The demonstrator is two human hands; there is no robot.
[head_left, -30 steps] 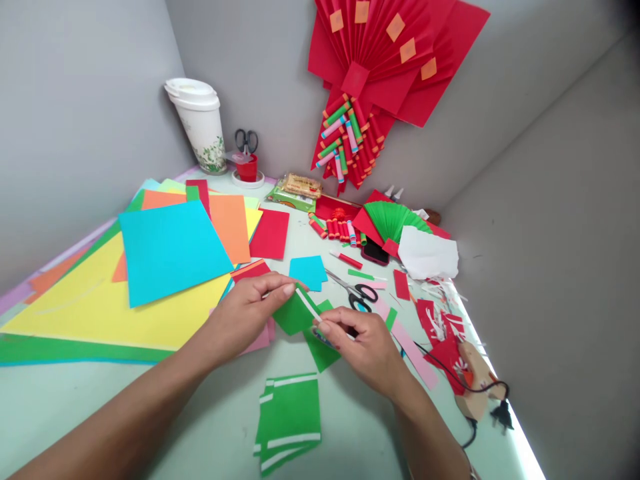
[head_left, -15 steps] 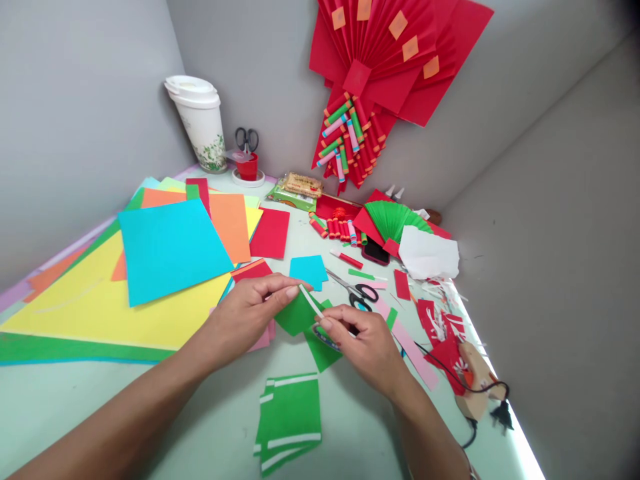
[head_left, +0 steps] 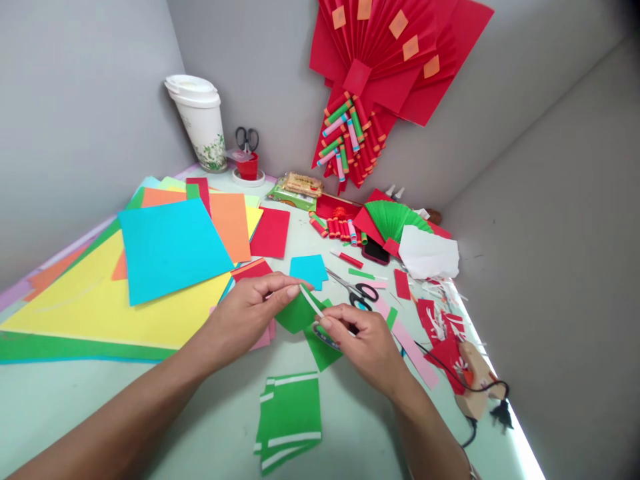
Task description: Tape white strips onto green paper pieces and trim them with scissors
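Note:
A green paper piece (head_left: 297, 313) is pinched between the thumb and fingers of my left hand (head_left: 255, 307). A white tape strip (head_left: 311, 299) runs along its upper right edge. My right hand (head_left: 367, 343) is closed at the strip's lower end and holds a tape roll (head_left: 326, 335), mostly hidden under the fingers. Below the roll, another green piece (head_left: 323, 352) lies on the table. Nearer me is a stack of green paper pieces (head_left: 291, 413) with white tape strips along their edges.
Scissors (head_left: 353, 288) with black handles lie just beyond my right hand. Coloured sheets (head_left: 175, 250) cover the left side. A power strip (head_left: 475, 380) with a cable is at the right edge. A white cup (head_left: 197, 123) and a green folded fan (head_left: 395, 219) stand along the back.
Almost nothing differs. Both hands stay in place, and the green paper and tape strip between them have shifted only very slightly.

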